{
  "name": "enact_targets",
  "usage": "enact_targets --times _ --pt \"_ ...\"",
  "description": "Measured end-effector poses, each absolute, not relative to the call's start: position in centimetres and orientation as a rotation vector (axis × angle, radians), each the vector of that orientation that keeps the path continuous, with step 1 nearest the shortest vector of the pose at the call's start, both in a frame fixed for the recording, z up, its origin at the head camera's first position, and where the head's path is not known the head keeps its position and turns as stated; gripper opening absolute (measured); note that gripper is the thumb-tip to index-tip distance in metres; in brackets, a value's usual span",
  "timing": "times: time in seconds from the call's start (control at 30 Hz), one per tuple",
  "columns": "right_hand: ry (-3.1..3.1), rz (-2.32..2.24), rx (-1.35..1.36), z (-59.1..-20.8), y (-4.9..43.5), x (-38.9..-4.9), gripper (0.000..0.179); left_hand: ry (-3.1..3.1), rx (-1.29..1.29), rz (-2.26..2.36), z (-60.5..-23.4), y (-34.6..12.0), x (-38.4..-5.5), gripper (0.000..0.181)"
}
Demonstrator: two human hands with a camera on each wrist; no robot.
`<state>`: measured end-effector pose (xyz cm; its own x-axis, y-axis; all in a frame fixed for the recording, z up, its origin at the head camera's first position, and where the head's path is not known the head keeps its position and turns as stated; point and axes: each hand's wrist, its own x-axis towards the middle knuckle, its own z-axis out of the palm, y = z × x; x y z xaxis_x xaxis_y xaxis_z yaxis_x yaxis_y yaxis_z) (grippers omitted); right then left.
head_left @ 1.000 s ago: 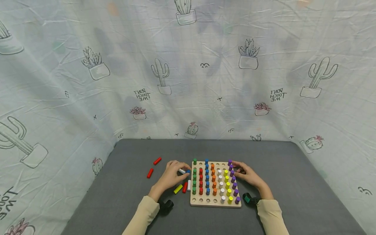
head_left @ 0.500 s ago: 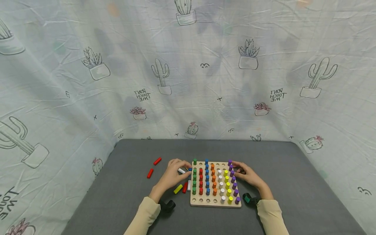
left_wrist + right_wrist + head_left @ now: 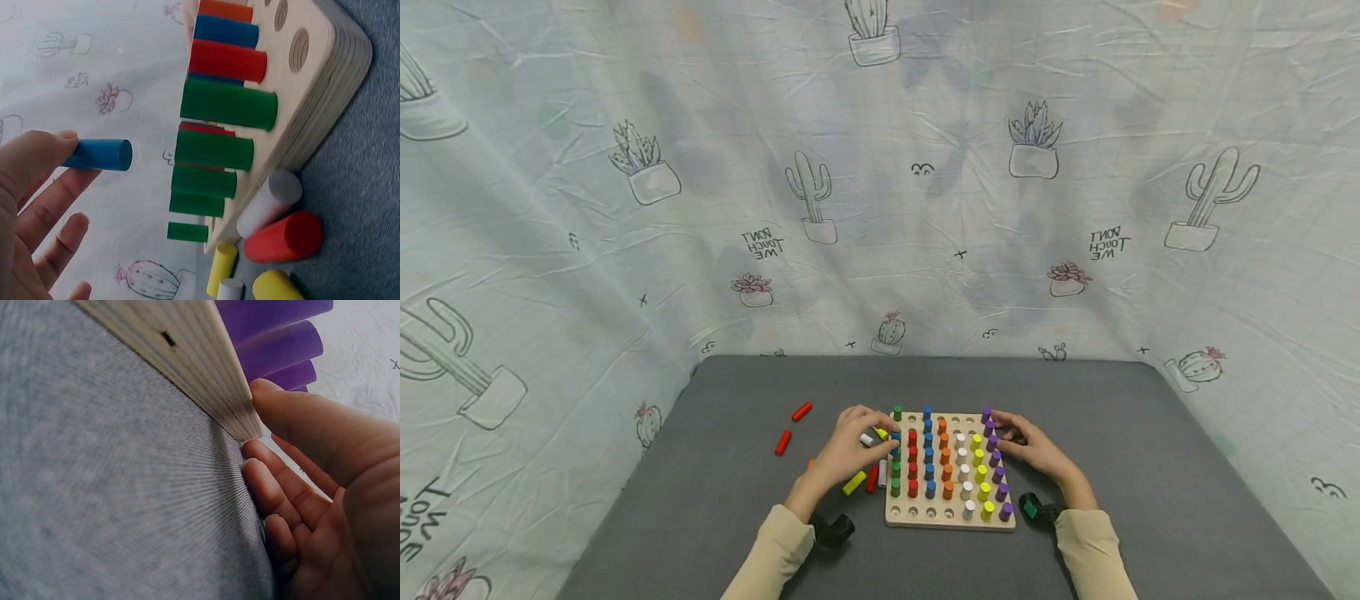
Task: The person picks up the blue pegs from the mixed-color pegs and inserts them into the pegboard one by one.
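Note:
My left hand (image 3: 848, 446) pinches a blue peg (image 3: 103, 155) between thumb and fingertips. In the left wrist view that peg is level and in the air, apart from the row of green pegs (image 3: 228, 103) on the board's left side. The wooden pegboard (image 3: 917, 520) lies flat on the table, with pegs standing in green, red, blue, orange, white, yellow and purple columns. At the board's far right corner, my right hand (image 3: 1036, 447) holds the edge, its thumb near the purple pegs (image 3: 281, 347) and its other fingers curled against the side.
Left of the board lie loose pegs: a yellow peg (image 3: 854, 483), a red peg (image 3: 872, 478) and a white peg (image 3: 883, 473). Two more red pegs are farther left, one being the far red peg (image 3: 802, 411). Bare holes (image 3: 931, 512) show along the near edge.
My left hand has moved right with the blue peg, from beside the board to over its green column. Yellow and orange pegs now show around that hand. The right hand stays put.

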<state>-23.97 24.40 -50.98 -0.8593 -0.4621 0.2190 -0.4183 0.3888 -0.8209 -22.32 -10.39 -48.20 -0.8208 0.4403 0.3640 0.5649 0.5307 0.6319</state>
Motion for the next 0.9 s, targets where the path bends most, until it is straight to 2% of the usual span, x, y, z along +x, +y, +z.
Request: enact_targets --times 0.9 --pt "2.584 -1.477 -0.784 -51.0 24.4 -24.1 0.048 -2.567 -1.038 -1.158 -48.4 -8.2 -20.9 0.022"
